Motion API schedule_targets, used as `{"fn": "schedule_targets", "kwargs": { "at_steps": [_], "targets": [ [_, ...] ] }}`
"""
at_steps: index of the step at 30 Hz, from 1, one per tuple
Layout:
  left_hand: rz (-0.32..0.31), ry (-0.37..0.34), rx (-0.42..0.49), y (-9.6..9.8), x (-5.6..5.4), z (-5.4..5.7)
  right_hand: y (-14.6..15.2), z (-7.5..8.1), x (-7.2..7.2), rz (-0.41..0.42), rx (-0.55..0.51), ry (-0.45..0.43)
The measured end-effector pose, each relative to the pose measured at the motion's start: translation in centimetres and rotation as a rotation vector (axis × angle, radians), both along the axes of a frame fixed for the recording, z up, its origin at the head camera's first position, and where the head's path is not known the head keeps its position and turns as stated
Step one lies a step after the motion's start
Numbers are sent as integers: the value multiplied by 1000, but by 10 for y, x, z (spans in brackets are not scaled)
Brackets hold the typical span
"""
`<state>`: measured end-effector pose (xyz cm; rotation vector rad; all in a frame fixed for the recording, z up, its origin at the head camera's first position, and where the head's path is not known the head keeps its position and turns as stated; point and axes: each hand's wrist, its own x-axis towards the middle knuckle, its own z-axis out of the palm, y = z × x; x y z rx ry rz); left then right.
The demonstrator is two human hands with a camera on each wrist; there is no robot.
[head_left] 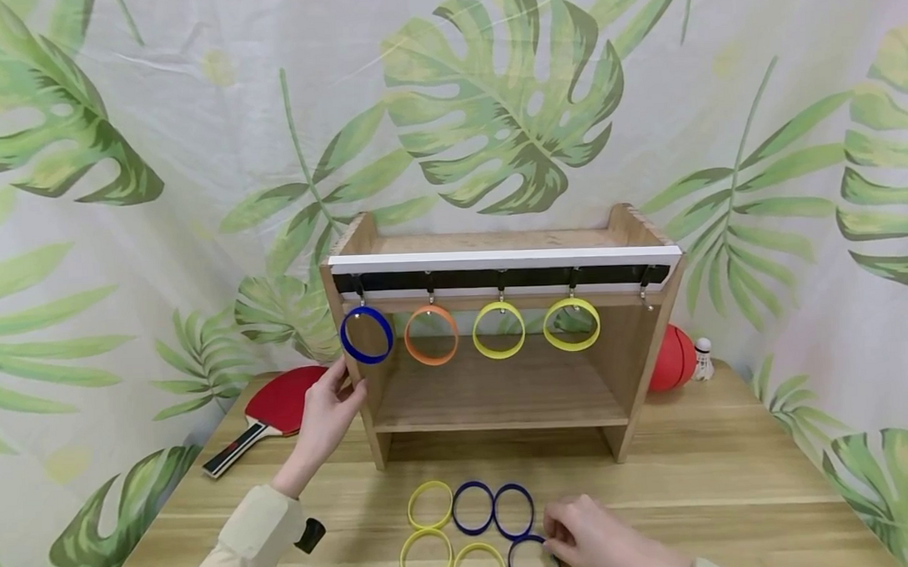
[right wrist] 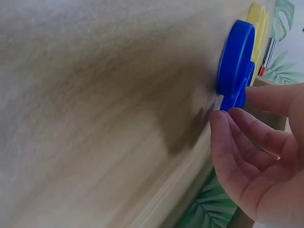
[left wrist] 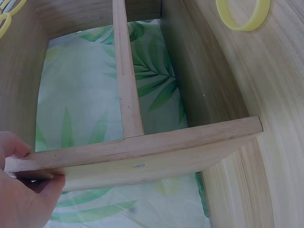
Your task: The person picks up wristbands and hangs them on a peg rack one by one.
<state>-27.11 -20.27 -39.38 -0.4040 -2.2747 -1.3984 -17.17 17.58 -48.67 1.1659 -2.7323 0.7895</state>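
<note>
My left hand (head_left: 332, 409) grips the front edge of the left side panel of a wooden shelf (head_left: 504, 426), thumb and fingers on either side in the left wrist view. A blue ring (head_left: 367, 359) hangs from a hook just above it. To the right hang an orange ring (head_left: 432, 362) and two yellow rings (head_left: 500, 354). Low on the table, my right hand (head_left: 594, 535) is beside a blue ring (head_left: 534, 539), loosely bent fingertips (right wrist: 221, 118) near its edge. Two more blue rings (head_left: 473, 532) and three yellow rings (head_left: 425, 531) lie alongside.
A red table tennis paddle (head_left: 285, 402) lies left of the shelf. Behind its right side are a red ball (head_left: 672, 359) and a shuttlecock (head_left: 703, 360). A metal hook (head_left: 646, 300) hangs at the rail's right end. Leaf-patterned cloth (head_left: 493, 107) covers the back.
</note>
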Motion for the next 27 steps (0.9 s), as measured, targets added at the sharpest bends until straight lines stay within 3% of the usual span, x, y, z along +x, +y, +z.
{"fn": "schedule_targets", "kwargs": {
  "at_steps": [10, 17, 23, 27],
  "targets": [
    [4, -1, -13, 2, 3, 2, -7, -6, -3, -6, 65, -39],
    [2, -1, -16, 11, 17, 21, -2, -6, -3, 19, -20, 5],
    [7, -3, -18, 15, 27, 32, 9, 15, 1, 14, -131, 85],
    [10, 1, -18, 14, 24, 28, 21, 42, -1, -13, -171, 219]
  ]
}}
